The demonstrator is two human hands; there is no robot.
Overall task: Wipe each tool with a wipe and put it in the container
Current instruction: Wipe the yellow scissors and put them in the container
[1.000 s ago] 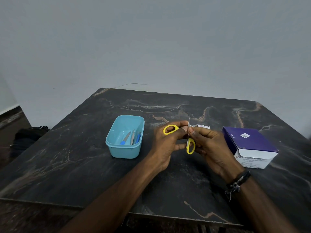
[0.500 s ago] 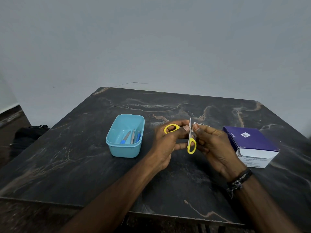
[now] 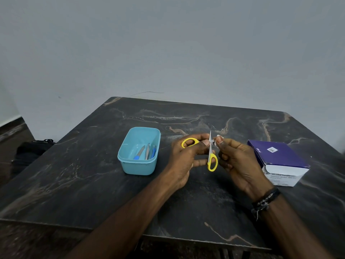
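Yellow-handled scissors (image 3: 211,154) are gripped open in the left hand (image 3: 184,161) above the table, wipe (image 3: 216,140) is pinched by the right hand (image 3: 237,161) beside the upright blade; blade faces should be stroked tipward, fingers kept off edge, before container (image 3: 139,152) left of hands.

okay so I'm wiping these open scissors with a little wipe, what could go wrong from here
The scissors are spread open, one blade pointing up bare between your hands. The right hand pinches a small wipe right at that blade, so a slip could nick a fingertip.

The left hand holds them by a handle and near the pivot only; the loose lower handle could swing and close the blades on the wipe.

The container already holds tools; dropping the scissors in open could snag them.
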